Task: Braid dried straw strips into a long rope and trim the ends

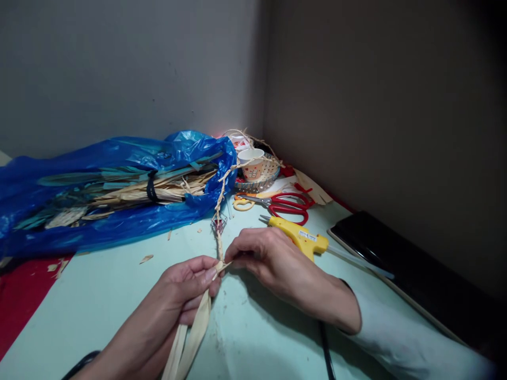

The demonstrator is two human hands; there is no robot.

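Between finger and thumb, my left hand [194,287] pinches a braid of pale dried leaf strips [221,203] at its lower end. Loose flat strips [198,322] hang from there toward me, past the palm. Close beside it, my right hand [273,264] is closed on the tip of one leaf strip and holds it out to the right. The twisted braid runs away from my hands over the table, past a small metal clip [217,226], and up toward a paper cup [251,163].
A blue plastic bag [190,142] with tied leaf bundles [158,187] lies at the left. Red-handled scissors [291,206], a yellow glue gun [301,236] and a woven basket [257,183] are beyond my right hand. A glossy black object [396,264] lies along the right edge.
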